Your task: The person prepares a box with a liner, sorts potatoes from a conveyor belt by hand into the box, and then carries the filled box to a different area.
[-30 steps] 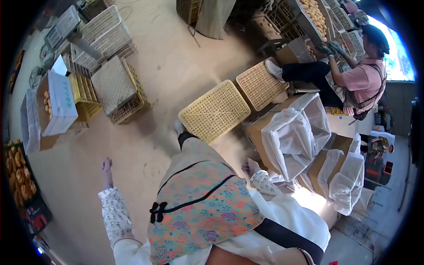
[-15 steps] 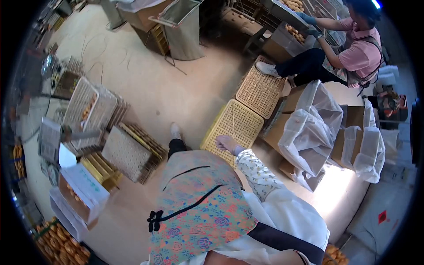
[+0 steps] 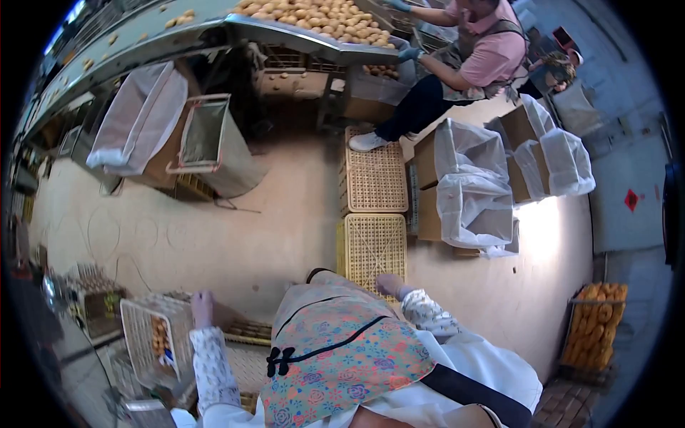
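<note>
My left hand [image 3: 203, 308] is raised beside the rim of a white plastic basket [image 3: 135, 335], its fingers curled in with nothing showing in them. Some round tan produce [image 3: 160, 334] lies in that basket. My right hand [image 3: 389, 285] hangs over the near end of an upturned yellow plastic crate [image 3: 372, 242], loosely closed around nothing visible. A paler crate [image 3: 374, 178] stands end to end with the yellow one. My floral apron [image 3: 342, 357] fills the bottom middle.
A co-worker [image 3: 492, 57] in blue gloves sits at a sorting table [image 3: 285, 36] heaped with potato-like produce [image 3: 321, 18], one foot on the paler crate. Plastic-lined boxes [image 3: 474, 185] stand right. Left stand a lined box [image 3: 143, 121] and grey bin [image 3: 217, 150]. A filled crate [image 3: 592, 324] is lower right.
The view has swung left and up, bringing the sorting table into sight. My left hand has come into view by the white basket. My right hand stays over the yellow crate.
</note>
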A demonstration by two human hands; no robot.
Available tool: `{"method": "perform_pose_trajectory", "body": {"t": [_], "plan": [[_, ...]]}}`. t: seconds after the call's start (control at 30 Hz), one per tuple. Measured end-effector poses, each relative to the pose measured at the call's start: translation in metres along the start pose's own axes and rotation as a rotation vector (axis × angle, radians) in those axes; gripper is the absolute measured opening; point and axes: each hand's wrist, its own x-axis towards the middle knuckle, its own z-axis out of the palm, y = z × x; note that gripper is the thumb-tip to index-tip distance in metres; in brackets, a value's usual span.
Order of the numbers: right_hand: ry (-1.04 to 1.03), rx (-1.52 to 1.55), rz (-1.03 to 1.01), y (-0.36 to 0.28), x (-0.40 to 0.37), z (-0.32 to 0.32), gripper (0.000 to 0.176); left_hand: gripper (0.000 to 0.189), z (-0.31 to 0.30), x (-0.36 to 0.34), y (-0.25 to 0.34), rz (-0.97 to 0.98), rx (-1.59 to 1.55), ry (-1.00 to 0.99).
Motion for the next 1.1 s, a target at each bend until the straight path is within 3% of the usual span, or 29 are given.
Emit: {"method": "perform_pose_trajectory", "body": {"t": [0.03,0.13,0.17,0.23,0.33,0.4,0.43,0.5,0.53,0.6,0.67,0.73,0.83,0.87,0.9,0.93,1.03,1.07,1.1], "plan": [[0.040,-0.278,-0.172,-0.011,-0.014,-0.005,0.026,0.024,0.022,0.022,0.087,0.001,-0.221,0.116],[0.054,0.882,0.810,-0.061,-0.014,-0.026,0.031,0.015,0.086,0.090,0.242,0.206,-0.305,-0.090],[0.097,0.947,0.837,-0.065,-0.002,-0.032,0.031,0.017,0.109,0.106,0.279,0.263,-0.308,-0.208],[0.182,1.074,0.879,-0.063,0.029,-0.051,0.031,0.018,0.171,0.166,0.291,0.409,0.024,-0.441],[0.303,1.058,0.775,-0.059,0.098,-0.096,0.032,0.015,0.231,0.140,0.363,1.085,0.454,-0.315],[0.340,0.938,0.706,-0.059,0.148,-0.137,0.035,0.013,0.247,0.156,0.387,0.976,0.458,-0.385],[0.345,0.978,0.615,-0.058,0.169,-0.154,0.028,0.012,0.253,0.169,0.388,0.731,0.468,-0.495],[0.366,0.980,0.430,-0.072,0.222,-0.213,0.021,0.010,0.249,0.187,0.400,0.670,0.449,-0.476],[0.390,0.951,0.335,-0.077,0.254,-0.242,0.022,0.008,0.234,0.197,0.416,0.866,0.426,-0.358],[0.510,0.601,0.197,-0.105,0.303,-0.326,0.026,0.015,0.214,0.232,0.428,0.977,0.412,-0.225],[0.547,0.584,0.197,-0.160,0.331,-0.431,0.037,0.026,0.197,0.272,0.438,0.751,0.354,-0.229],[0.671,0.739,0.142,-0.192,0.365,-0.493,0.040,0.031,0.183,0.303,0.464,0.450,0.215,-0.266],[0.734,0.774,0.063,-0.211,0.409,-0.539,0.041,0.031,0.188,0.325,0.557,0.545,0.012,-0.206],[0.792,0.705,0.032,-0.214,0.418,-0.542,0.041,0.023,0.188,0.348,0.571,0.689,0.113,-0.174],[0.794,0.699,0.068,-0.217,0.426,-0.542,0.040,0.011,0.197,0.362,0.598,0.816,0.004,-0.141],[0.788,0.685,0.105,-0.222,0.430,-0.535,0.040,0.007,0.198,0.371,0.625,0.839,0.012,-0.159],[0.790,0.770,0.060,-0.231,0.443,-0.540,0.035,0.013,0.201,0.403,0.686,0.886,-0.018,-0.130],[0.810,0.802,0.039,-0.238,0.443,-0.561,0.034,0.018,0.200,0.418,0.708,1.092,0.052,-0.107],[0.827,0.840,0.018,-0.245,0.445,-0.578,0.033,0.022,0.200,0.430,0.720,1.099,0.098,-0.092]]}}
